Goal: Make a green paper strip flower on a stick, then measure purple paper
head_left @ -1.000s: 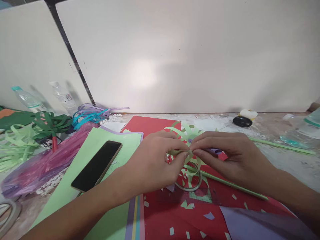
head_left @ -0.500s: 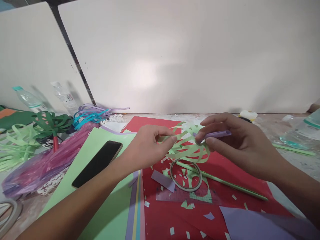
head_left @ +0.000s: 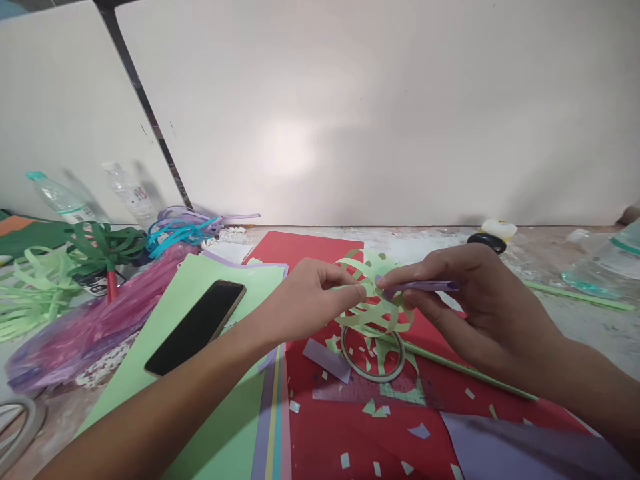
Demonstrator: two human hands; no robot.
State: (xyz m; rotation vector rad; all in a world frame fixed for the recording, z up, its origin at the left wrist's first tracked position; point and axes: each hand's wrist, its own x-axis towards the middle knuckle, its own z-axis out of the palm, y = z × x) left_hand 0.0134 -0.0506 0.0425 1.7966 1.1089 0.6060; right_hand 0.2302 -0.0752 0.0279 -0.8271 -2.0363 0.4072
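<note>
My left hand pinches the light green paper-strip flower at its left side, with looped strips fanning out past the fingertips. My right hand grips a rolled purple paper tube between thumb and fingers, its left end against the flower's middle. Whether the tube is fixed to the flower is hidden by my fingers. Below them lies a tape roll on red paper, with a thin green paper stick and a clear ruler beside it.
A phone rests on stacked coloured paper at left. Finished strip flowers, a pink plastic bag and bottles stand farther left. Purple paper and small scraps lie in front. Another bottle is at right.
My right hand has moved slightly left and down, bringing the purple tube closer to the flower's middle. My left hand and the flower have shifted a little. A black round object shows more at the back.
</note>
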